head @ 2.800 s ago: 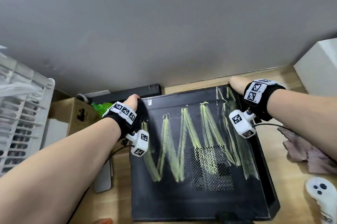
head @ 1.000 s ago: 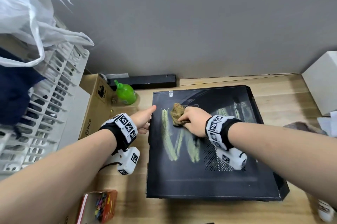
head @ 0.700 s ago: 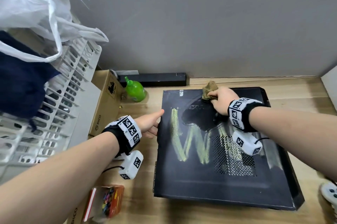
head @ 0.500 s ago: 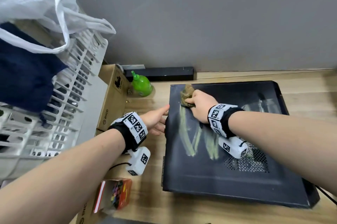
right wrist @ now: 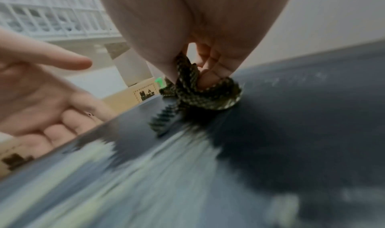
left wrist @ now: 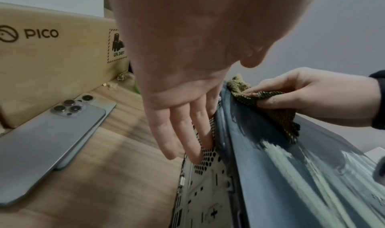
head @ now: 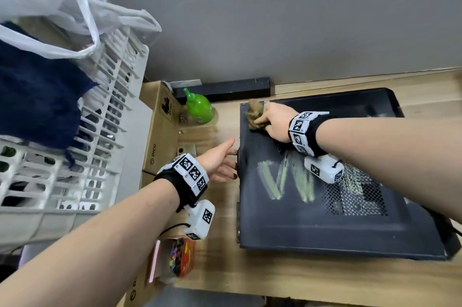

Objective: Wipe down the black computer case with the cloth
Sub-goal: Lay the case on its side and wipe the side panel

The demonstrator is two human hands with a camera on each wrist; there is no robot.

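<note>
Computer case (head: 325,219) lies flat on the wooden desk (head: 275,279), black side panel up, with yellowish zigzag streaks (head: 285,181) across its middle and over the vent holes (head: 355,196). At the panel's far left corner the right hand (head: 273,121) clenches a bunched brown cloth (head: 255,116) and presses it onto the surface. The left hand (head: 220,161) is relaxed, its straight fingers (left wrist: 200,142) resting flat against the case's perforated left side, apparently bracing it. A phone (left wrist: 48,142) lies just beside that hand, with a cardboard box (left wrist: 58,55) behind it and a green bottle (head: 198,108) near the corner being wiped.

Most of the streaks are not yet cleaned, so wide strokes are probably still to come. A hard pull towards the left edge could push the case sideways if the flat, ungripping brace slips, nudging the phone. The cloth is wadded small, so it may smear residue into the vent holes. The right wrist view is blurred, so how much cloth meets the panel is uncertain.
</note>
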